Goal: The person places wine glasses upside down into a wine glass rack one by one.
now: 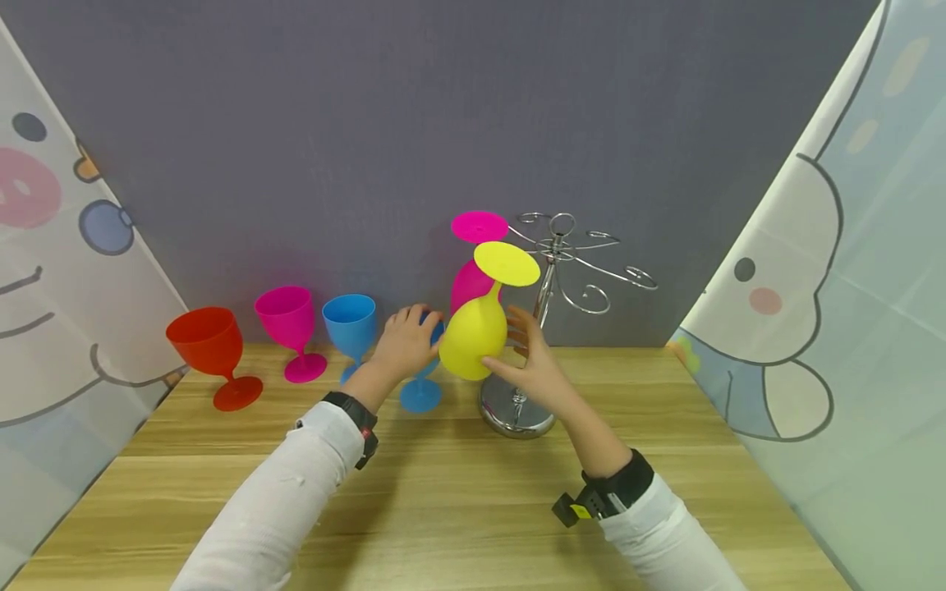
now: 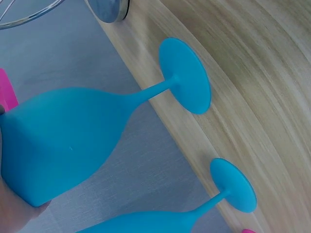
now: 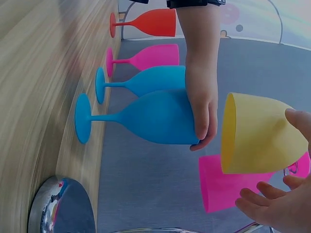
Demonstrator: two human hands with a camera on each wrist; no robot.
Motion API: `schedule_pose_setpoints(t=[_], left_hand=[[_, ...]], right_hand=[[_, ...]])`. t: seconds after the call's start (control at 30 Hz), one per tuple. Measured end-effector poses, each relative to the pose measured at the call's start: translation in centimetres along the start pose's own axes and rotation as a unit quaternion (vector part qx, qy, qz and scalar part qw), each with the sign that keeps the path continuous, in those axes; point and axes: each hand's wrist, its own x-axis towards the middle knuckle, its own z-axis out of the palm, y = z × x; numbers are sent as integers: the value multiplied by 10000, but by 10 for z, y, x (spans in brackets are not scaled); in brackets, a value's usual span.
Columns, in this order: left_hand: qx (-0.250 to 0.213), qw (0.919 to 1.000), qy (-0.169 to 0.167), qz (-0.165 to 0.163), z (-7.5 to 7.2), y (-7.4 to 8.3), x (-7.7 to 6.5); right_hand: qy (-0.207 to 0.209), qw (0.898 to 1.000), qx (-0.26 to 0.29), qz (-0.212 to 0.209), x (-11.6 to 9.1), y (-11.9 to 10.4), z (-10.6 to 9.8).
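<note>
My left hand (image 1: 405, 343) grips a blue goblet (image 2: 73, 141) at its rim; the goblet stands upright, its foot on the table. My right hand (image 1: 534, 361) is beside an upside-down yellow goblet (image 1: 476, 332), the thumb at its bowl and the other fingers spread, apart from it in the right wrist view. The yellow goblet tilts, foot uppermost, in front of an inverted pink goblet (image 1: 479, 227) at the left of a chrome rack (image 1: 545, 287). The yellow stem's contact with the rack is hidden.
Left of my left hand stand a second blue goblet (image 1: 349, 324), an upright pink goblet (image 1: 287, 316) and a red goblet (image 1: 210, 345) on the wooden table (image 1: 443, 509). Curled wire arms (image 1: 621, 275) reach out rightward from the rack. A grey panel (image 1: 369, 148) rises behind.
</note>
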Motion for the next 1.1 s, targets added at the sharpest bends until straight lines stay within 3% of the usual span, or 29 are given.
schedule_pose_setpoints(t=[0.4, 0.83, 1.1], left_hand=[[18, 9998, 199, 41, -1, -1, 2], [-15, 9999, -110, -57, -5, 0, 1], [-72, 9998, -153, -88, -1, 0, 0]], right_hand=[[57, 9994, -196, -284, -3, -7, -7], [194, 9969, -402, -650, -22, -15, -19], [207, 9880, -1122, -1038, -44, -33, -21]])
